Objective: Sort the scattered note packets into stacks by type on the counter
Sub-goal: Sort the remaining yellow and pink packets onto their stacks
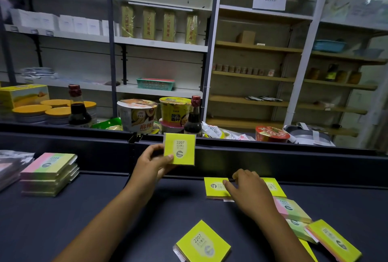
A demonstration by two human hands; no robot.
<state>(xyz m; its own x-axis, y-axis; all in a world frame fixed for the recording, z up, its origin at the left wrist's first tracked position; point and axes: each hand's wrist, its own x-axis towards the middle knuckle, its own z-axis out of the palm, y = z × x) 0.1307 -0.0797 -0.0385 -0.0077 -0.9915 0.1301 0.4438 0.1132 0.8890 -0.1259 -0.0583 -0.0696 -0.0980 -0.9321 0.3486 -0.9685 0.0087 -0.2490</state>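
Observation:
My left hand [151,162] holds a plain yellow note packet [179,148] marked 2207 upright above the dark counter [105,215], thumb on its front face. My right hand [245,186] rests with its fingertips on a yellow packet [214,187] lying flat near the counter's back wall. Another yellow packet [275,187] lies just right of that hand. A further yellow 2207 packet [202,243] lies near the front. Pink-and-green striped packets [292,209] and one more [333,243] are scattered at the right. A stack of striped packets [49,173] stands at the left.
A raised dark ledge [273,152] runs along the back of the counter. Behind it stand instant noodle cups [137,114], soy sauce bottles [78,106] and yellow-lidded tins [31,112]. Clear-wrapped items [10,165] lie at the far left edge. Shelving fills the background.

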